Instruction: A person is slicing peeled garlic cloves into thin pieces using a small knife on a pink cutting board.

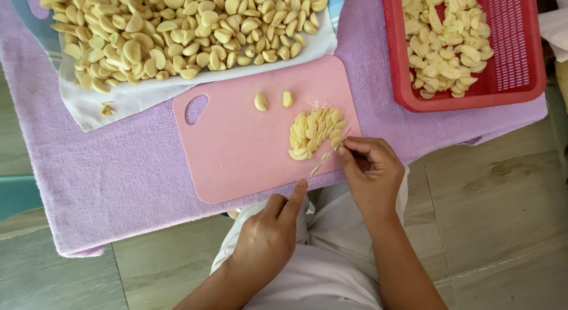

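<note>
Left of view: a white sheet [100, 103] on the lilac towel [89, 180] carries one large heap of peeled garlic cloves [177, 31], too many to count. One scrap of garlic [107, 110] lies alone on the sheet's lower edge.

Centre: one pink cutting board [236, 150] with a handle hole. On it, two whole cloves [261, 101] side by side, and just right of them one pile of sliced garlic [315, 132].

Left hand [269, 236]: empty, fingers loosely curled, index fingertip touching the board's near edge, below the slices.

Right hand [370, 168]: closed round a small knife [331, 153], blade tip angled down-left, just beside the lower right of the sliced pile.

Right: one red basket [520, 73] holding more garlic pieces [447, 43], well apart from both hands.
</note>
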